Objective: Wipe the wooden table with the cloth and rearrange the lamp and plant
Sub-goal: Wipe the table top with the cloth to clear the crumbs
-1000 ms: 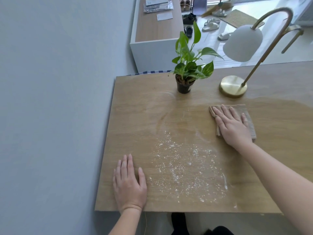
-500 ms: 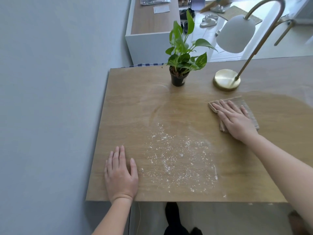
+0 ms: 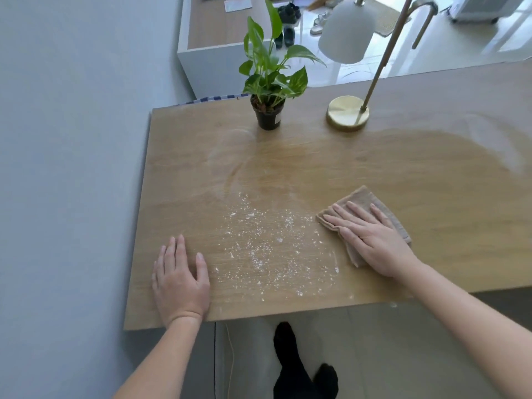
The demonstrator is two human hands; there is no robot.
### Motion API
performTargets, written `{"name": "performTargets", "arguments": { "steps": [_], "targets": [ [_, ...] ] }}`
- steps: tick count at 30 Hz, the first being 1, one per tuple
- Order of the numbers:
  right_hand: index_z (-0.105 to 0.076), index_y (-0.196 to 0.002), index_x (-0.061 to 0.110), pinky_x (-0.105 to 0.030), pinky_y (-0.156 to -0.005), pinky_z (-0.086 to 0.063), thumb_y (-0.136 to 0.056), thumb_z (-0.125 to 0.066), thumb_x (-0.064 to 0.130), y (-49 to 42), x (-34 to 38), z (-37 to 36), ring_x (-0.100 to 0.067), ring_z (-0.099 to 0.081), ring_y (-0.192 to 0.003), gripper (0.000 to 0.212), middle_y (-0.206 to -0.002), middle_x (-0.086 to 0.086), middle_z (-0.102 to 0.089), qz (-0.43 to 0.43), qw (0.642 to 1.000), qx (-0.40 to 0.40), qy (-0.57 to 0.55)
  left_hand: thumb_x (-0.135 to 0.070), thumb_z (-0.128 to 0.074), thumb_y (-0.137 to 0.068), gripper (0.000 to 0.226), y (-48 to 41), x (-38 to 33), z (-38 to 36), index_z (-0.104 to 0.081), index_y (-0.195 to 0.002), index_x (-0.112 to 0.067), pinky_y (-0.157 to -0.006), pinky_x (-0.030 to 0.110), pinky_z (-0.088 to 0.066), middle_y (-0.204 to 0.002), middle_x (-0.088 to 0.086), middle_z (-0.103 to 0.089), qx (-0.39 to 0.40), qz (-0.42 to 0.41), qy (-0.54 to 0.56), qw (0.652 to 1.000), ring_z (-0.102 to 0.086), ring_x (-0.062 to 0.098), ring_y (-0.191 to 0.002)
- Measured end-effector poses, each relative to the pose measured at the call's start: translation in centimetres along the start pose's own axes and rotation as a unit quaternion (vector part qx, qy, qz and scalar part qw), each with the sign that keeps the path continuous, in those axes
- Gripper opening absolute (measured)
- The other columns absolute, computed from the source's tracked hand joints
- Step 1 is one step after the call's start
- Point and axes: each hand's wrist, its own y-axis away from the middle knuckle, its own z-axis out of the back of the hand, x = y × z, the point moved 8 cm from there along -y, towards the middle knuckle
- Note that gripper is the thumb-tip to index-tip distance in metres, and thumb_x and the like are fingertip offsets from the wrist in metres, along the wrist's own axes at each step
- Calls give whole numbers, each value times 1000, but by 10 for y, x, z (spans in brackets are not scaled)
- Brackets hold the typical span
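Cloth (image 3: 363,212) lies lower right of frame under right hand (image 3: 371,240), fingers flat, pressing, not gripping; left hand (image 3: 180,279) flat on wooden table (image 3: 431,182), lower left. White powder (image 3: 264,246) btwn hands. Risk: fast sweep pushes powder off near edge; plant (image 3: 269,82) & lamp (image 3: 347,112) upper centre, w/ residue likely under bases

Home: shoes (image 3: 288,23), doormat (image 3: 387,20)

Folded tan cloth (image 3: 363,210) lies flat on powder-dusted wooden table (image 3: 403,174).
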Motion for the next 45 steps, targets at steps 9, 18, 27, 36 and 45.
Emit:
{"name": "performTargets", "arguments": {
  "steps": [9,18,27,36,45],
  "targets": [
    [-27,-159,62,-40,-130,10,-114,-15,56,-10,-31,10,-1,-1,-162,47,-172,30,-12,-181,980,-67,-55,-57,-31,-103,72,3,0,-1,-41,-163,-19,-129,51,-26,-170,3,-39,6,-2,5,1000,-30,26,-158],
    [-1,-165,56,-49,-132,6,-114,-7,57,66,60,-59,-9,10,-164,52,-175,23,6,-88,993,-65,45,-58,-32,-103,72,4,0,-1,-42,-162,-19,-127,52,-26,-169,2,-40,-3,-2,4,1000,-31,26,-158],
    [8,-164,56,-51,-132,4,-109,-3,64,59,-33,-12,-12,11,-164,57,-176,19,11,-240,965,-95,57,-56,-35,-102,70,2,0,-1,-43,-162,-19,-126,52,-27,-169,3,-41,-4,-1,5,1000,-32,26,-157],
    [6,-166,53,-51,-132,9,-112,-11,61,41,46,-51,-16,13,-164,57,-177,15,11,-134,987,-58,64,-55,-35,-102,70,3,1,-1,-43,-162,-19,-126,52,-28,-168,2,-42,-2,-2,7,1000,-32,26,-157],
    [5,-161,63,-48,-132,7,-104,-2,71,33,-33,4,-9,12,-163,58,-177,21,8,-196,977,-60,62,-55,-37,-101,70,1,2,-2,-43,-162,-21,-125,53,-29,-168,1,-42,1,7,4,1000,-32,25,-157]
  ]
}}
